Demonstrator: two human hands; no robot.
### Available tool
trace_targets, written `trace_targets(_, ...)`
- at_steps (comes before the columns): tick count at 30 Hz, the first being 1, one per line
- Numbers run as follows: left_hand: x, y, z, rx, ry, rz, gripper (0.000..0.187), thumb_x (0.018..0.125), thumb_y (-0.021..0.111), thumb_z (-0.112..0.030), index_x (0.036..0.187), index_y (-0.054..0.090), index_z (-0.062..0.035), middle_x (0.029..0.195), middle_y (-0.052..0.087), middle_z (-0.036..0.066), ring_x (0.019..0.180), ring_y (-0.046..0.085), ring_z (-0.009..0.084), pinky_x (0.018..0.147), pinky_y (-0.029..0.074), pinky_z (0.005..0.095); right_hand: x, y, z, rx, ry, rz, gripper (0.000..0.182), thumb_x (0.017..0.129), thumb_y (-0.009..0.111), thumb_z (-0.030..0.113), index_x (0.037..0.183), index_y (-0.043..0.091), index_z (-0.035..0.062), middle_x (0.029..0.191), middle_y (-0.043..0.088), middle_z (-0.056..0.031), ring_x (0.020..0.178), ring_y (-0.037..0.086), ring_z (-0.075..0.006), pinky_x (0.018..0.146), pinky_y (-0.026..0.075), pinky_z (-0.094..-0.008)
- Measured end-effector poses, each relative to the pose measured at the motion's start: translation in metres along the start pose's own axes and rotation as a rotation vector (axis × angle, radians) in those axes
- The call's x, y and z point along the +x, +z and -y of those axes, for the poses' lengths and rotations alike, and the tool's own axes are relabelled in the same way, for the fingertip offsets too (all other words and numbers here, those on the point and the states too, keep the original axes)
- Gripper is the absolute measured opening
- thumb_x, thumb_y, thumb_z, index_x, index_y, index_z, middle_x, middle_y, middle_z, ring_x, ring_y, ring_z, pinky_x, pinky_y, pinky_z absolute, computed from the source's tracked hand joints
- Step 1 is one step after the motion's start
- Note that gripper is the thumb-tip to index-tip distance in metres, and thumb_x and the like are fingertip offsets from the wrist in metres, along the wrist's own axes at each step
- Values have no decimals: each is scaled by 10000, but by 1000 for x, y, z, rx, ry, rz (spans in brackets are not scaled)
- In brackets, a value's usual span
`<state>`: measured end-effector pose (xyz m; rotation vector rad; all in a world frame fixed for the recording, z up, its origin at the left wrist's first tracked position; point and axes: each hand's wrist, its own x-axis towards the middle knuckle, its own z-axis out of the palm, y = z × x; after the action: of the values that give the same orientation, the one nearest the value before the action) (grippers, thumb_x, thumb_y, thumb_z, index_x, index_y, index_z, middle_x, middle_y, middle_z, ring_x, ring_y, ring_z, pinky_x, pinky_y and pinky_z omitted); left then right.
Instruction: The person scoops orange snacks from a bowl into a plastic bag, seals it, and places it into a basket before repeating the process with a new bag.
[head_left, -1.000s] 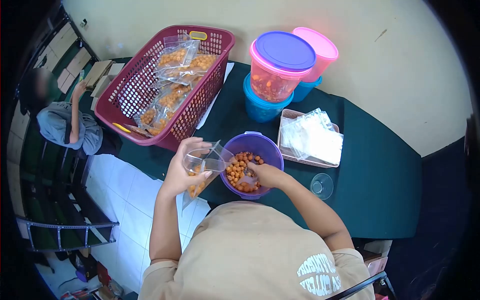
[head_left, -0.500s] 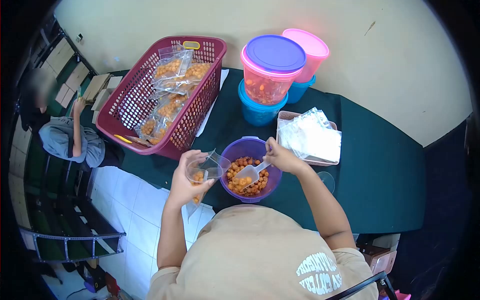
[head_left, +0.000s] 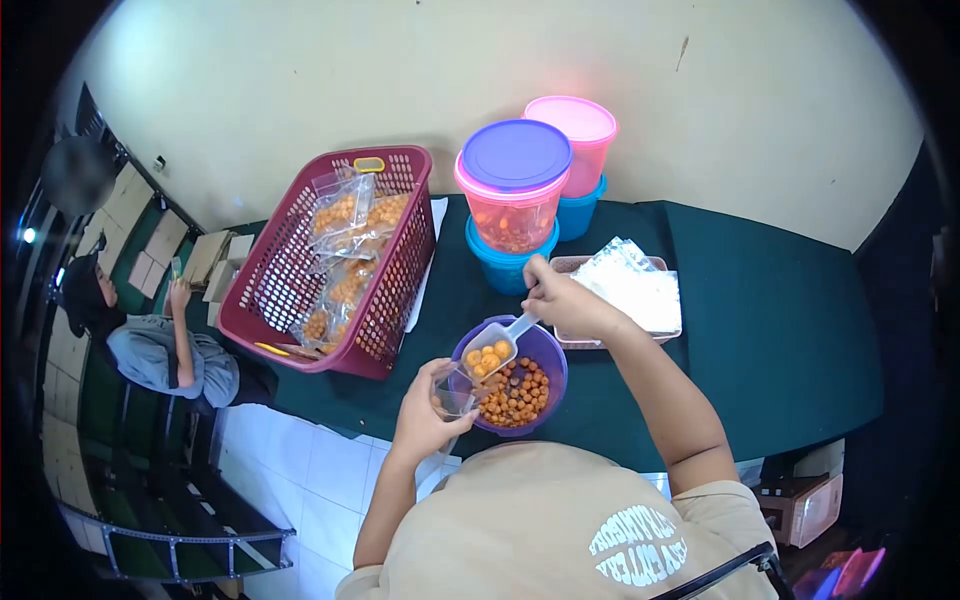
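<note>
My left hand (head_left: pixel 425 420) holds a clear plastic bag (head_left: pixel 456 400) with its mouth spread apart, at the left rim of a purple bowl (head_left: pixel 560 378). Round orange-brown snack balls (head_left: pixel 520 402) lie in the bowl. Fingers of my right hand (head_left: pixel 568 302) are closed round the handle of a translucent scoop (head_left: pixel 522 325). Several of the balls fill the scoop, which is tilted above the bowl, its front lip close to the bag's mouth. My left hand hides most of the bag's lower part.
A maroon basket (head_left: pixel 232 318) with filled snack bags (head_left: pixel 345 285) stands left. Lidded tubs, one with a purple lid (head_left: pixel 517 155), are stacked at the back. A pink tray (head_left: pixel 590 344) holds plastic bags (head_left: pixel 635 300). Another person (head_left: pixel 165 350) is at far left.
The scoop has risen from the balls in the bowl, loaded, and moved towards the bag. My left hand has brought the bag over the bowl's rim. The whole view has shifted.
</note>
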<state>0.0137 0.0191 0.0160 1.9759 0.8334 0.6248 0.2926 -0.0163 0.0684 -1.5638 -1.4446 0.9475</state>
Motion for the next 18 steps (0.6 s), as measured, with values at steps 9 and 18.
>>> trace_targets(9,6,-22,-3,-783,40,197,947,606,849,-333,1345,308,-94,1248,487,115,1195,477,249,1022,377,391,-69,25,93,-653,-869,-170,81,781,621,27,815,553,55,805,605,-83,779,595,-244,674,465,-375)
trace_targets(18,18,-60,54,-1364,229,88,895,636,761,-385,1404,361,-155,1284,505,125,1152,509,365,1021,383,554,-148,-55,66,-598,-136,-900,98,819,558,-35,902,544,16,793,542,-157,736,545,-348,672,468,-410)
